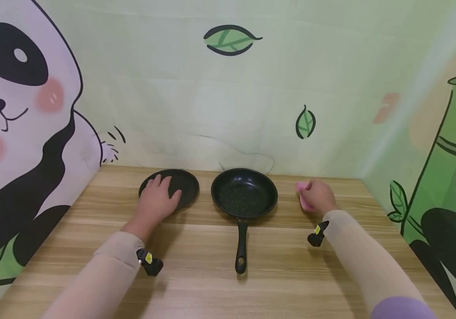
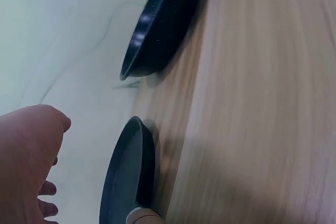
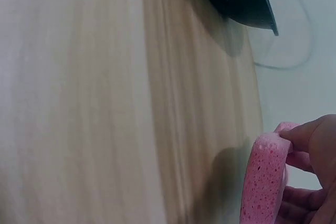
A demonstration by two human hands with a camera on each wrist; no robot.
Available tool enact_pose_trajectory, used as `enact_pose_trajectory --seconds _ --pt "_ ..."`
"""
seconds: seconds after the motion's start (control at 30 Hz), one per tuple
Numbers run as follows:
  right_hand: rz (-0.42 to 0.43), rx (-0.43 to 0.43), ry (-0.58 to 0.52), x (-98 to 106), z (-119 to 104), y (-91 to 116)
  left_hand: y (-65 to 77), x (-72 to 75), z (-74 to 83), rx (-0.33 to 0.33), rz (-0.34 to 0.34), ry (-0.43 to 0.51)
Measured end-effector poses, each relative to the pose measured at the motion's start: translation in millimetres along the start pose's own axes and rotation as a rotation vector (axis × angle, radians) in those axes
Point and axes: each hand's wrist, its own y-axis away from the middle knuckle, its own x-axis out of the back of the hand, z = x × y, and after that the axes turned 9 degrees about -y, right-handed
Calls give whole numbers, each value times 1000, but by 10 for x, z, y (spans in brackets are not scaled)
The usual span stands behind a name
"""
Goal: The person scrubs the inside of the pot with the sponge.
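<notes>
My left hand (image 1: 157,199) is over a flat, shallow black pan (image 1: 189,188) at the back left, fingers spread and nothing in its grip. In the left wrist view the thumb and fingers of the left hand (image 2: 26,156) appear apart from that shallow pan (image 2: 126,174). A brownish knob (image 2: 143,216), perhaps its handle end, shows at the pan's near side. At the back right my right hand (image 1: 320,197) pinches a pink sponge (image 1: 305,201) between thumb and fingers. The right wrist view shows the porous sponge (image 3: 265,179) held above its shadow.
Between the hands stands a deeper black frying pan (image 1: 244,195), its handle (image 1: 241,248) pointing towards me. The wooden table (image 1: 200,274) meets a printed panda backdrop (image 1: 164,88) at the back edge. Small black cameras hang from both wrists.
</notes>
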Motion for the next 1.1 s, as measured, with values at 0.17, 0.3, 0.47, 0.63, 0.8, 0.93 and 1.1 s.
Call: enact_pose_trajectory --seconds 0.17,0.3,0.47,0.63,0.8,0.93,1.1 --pt "9 -24 31 -34 16 38 -47 -35 -45 -4 9 -8" --pt "8 -62 57 -64 29 46 -79 -43 -45 6 -9 -17" --pt "17 -73 67 -98 36 61 -140 -63 -52 15 -34 -23" --pt "25 -71 73 -139 41 72 -197 -85 -66 29 -48 -27" --pt "47 -71 91 -208 28 56 -218 -82 -89 61 -90 -44" --pt "56 -86 126 -283 -14 66 -228 -84 -114 70 -123 -61" --pt "96 -61 180 -360 -86 93 -241 -89 -129 71 -134 -80"
